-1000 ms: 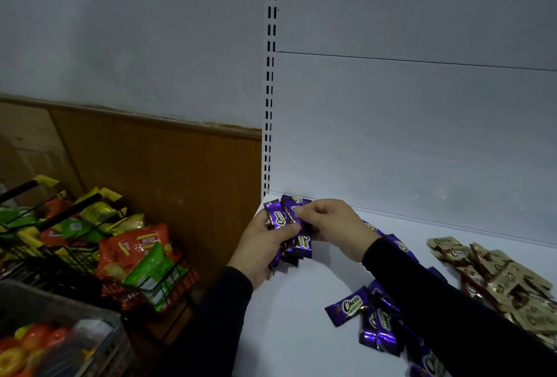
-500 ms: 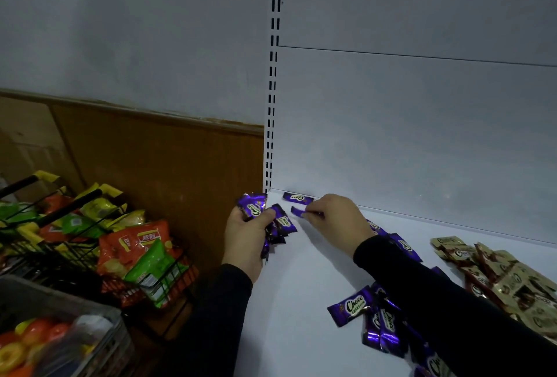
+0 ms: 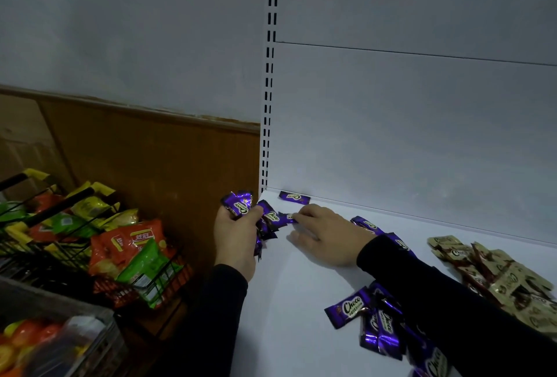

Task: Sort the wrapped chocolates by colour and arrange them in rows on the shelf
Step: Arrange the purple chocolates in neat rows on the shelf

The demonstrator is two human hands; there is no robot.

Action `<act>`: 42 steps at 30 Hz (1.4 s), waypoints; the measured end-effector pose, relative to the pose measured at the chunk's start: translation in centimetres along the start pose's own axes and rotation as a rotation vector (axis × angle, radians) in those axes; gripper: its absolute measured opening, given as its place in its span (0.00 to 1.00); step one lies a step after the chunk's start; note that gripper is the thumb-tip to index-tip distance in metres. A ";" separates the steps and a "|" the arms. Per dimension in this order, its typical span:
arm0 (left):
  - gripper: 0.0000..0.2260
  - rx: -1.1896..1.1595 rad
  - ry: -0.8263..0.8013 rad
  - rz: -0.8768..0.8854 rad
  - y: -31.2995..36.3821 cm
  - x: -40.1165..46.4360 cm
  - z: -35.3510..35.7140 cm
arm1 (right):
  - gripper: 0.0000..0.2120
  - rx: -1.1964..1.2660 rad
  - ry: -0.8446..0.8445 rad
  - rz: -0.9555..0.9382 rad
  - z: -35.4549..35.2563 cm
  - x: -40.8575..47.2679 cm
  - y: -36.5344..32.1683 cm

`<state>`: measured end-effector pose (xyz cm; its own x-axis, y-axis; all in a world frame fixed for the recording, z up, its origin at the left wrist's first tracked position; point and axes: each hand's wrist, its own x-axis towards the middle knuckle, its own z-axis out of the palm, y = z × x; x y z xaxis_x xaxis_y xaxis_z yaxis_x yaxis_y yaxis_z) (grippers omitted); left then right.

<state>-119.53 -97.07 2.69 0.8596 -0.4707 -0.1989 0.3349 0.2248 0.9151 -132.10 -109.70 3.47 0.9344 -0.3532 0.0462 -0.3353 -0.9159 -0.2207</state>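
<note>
At centre frame, left hand [image 3: 238, 241] grips a bunch of purple chocolates [image 3: 239, 205] just off the left edge of the white shelf [image 3: 301, 301]; fingers curled round the wrappers, some sticking out above the fist, others hanging below it

Right hand [image 3: 327, 235] lies low on the shelf, just right of the left hand, fingertips pinching one purple chocolate [image 3: 287, 217] at its right end. That piece sits between the two hands, close to the left-hand bunch; can't tell if it touches the bunch or the shelf

One placed purple chocolate [image 3: 294, 197] lies flat in the back left corner of the shelf, against the back panel [image 3: 407, 135], just above the pinched piece and apart from it

More purple wrappers [image 3: 366, 224] show past the right wrist, partly hidden by the dark sleeve [image 3: 452, 301]. Loose purple pile [image 3: 379, 325] at lower centre-right, below the forearm, unsorted, wrappers overlapping, "Choco" legible on one

Beige/brown chocolates [image 3: 497, 274] heaped at right edge of frame, well apart from the purple ones at the corner

Slotted upright [image 3: 269, 90] runs up from the shelf corner. Left of frame: wire basket [image 3: 75, 256] of snack bags in orange, green, yellow; lower left a grey crate [image 3: 60, 331] with blurred coloured items
</note>
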 end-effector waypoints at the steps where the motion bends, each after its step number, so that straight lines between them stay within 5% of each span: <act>1: 0.13 0.001 0.000 -0.001 0.0 0.0 0.0 | 0.20 0.005 -0.003 0.022 0.0 0.4 -0.2; 25: 0.13 0.007 -0.070 0.010 0.2 -0.5 0.1 | 0.21 -0.045 0.075 0.113 0.6 2.8 -0.1; 31: 0.10 0.045 -0.144 0.002 0.0 -0.9 0.3 | 0.17 0.412 0.258 0.154 -1.4 1.1 -1.2; 35: 0.12 0.032 -0.198 -0.020 0.2 -1.3 0.4 | 0.13 0.738 0.155 0.187 -1.7 -0.1 -2.5; 42: 0.13 -0.020 -0.236 0.011 0.0 -1.4 0.3 | 0.21 1.029 0.102 0.294 -1.6 -0.5 -3.3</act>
<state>-120.88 -96.65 3.12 0.7501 -0.6539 -0.0988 0.3354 0.2473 0.9090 -131.64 -106.84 5.78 0.8034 -0.5911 -0.0716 -0.2380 -0.2086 -0.9486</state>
